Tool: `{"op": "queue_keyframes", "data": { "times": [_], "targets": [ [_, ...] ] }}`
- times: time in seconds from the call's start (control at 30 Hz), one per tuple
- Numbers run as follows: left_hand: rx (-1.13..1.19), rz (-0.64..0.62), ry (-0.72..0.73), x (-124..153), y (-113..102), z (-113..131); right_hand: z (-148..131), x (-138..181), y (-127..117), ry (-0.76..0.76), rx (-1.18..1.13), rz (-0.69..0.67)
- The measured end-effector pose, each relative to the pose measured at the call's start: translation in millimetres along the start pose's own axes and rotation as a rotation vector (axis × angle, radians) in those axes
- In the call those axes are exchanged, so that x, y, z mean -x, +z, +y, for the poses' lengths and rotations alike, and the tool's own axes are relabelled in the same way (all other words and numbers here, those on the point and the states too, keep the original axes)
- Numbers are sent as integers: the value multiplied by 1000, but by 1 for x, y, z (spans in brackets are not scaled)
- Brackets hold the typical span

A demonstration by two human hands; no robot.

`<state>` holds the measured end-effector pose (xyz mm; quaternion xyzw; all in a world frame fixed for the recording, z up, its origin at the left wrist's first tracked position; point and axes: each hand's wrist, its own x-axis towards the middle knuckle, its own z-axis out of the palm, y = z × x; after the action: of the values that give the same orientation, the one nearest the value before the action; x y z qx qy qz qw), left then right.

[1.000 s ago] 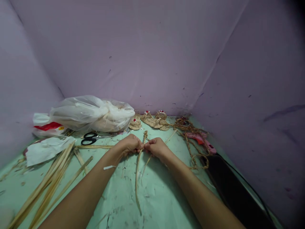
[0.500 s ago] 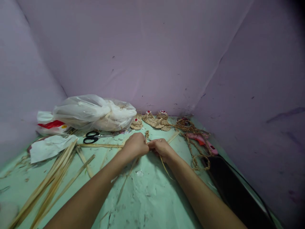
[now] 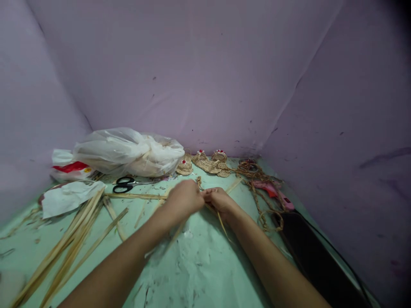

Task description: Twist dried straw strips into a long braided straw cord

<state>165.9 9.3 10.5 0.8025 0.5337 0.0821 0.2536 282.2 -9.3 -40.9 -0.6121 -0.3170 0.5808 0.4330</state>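
My left hand [image 3: 185,197] and my right hand [image 3: 218,201] meet over the middle of the green surface, fingers closed in a pinch. Between them they hold a braided cord of dried plant fibre [image 3: 199,182], whose knotted end pokes up beyond the fingers. A loose fibre strip [image 3: 222,224] trails down from beneath my right hand. Below my left hand, another pale strip [image 3: 175,237] slants toward me. The left hand is slightly blurred, and the cord's part inside the fingers is hidden.
Long dried strips [image 3: 69,248] lie at left, near black-handled scissors [image 3: 123,185] and a knotted plastic bag [image 3: 128,152]. Small woven pieces with red and white beads [image 3: 207,164] rest against the back wall. Coiled rope [image 3: 257,171], a pink tool [image 3: 272,190] and a black slab [image 3: 316,256] are at right.
My left hand has shifted slightly right and rolled over, its knuckles turning toward the right hand. The right hand stays nearly in place, still pinching. The strip below the left hand has swung.
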Motion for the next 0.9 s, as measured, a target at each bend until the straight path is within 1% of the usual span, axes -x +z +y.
{"op": "queue_keyframes", "data": {
  "times": [0.03, 0.07, 0.1, 0.17, 0.23, 0.3, 0.37, 0.47, 0.6, 0.67, 0.73, 0.8, 0.83, 0.9],
  "targets": [
    [91, 48, -34, -6, -5, -5, 0, 0, -1, 2, 11, -22],
    [224, 61, -98, -12, -7, -10, -1, 0, -2, -2, 19, -48],
    [351, 14, -172, -17, -6, -15, -1, 0, -3, -5, 28, -73],
    [552, -127, -264, -24, 2, -21, -1, 0, -4, -9, 42, -111],
    [679, -250, -298, -28, 13, -23, -1, 0, -6, -10, 55, -128],
    [785, -298, -309, -28, 20, -22, 0, -1, -7, -18, 72, -135],
    [861, -259, -330, -26, 21, -19, 0, -2, -8, -31, 75, -150],
    [853, -177, -348, -21, 14, -14, -1, -1, -9, -39, 44, -162],
    [873, -215, -344, -14, 5, -4, -5, 2, -8, -30, -11, -159],
    [890, -208, -357, -12, 5, -2, -6, 3, -7, -33, -34, -154],
    [900, -266, -364, -14, 8, -3, -5, 2, -8, -49, -39, -152],
    [904, -363, -364, -17, 13, -8, -4, 0, -10, -82, 18, -155],
    [887, -391, -355, -20, 16, -11, -3, -2, -11, -108, 73, -152],
    [812, -372, -320, -24, 20, -16, -2, -5, -14, -180, 219, -123]
  ]
}}
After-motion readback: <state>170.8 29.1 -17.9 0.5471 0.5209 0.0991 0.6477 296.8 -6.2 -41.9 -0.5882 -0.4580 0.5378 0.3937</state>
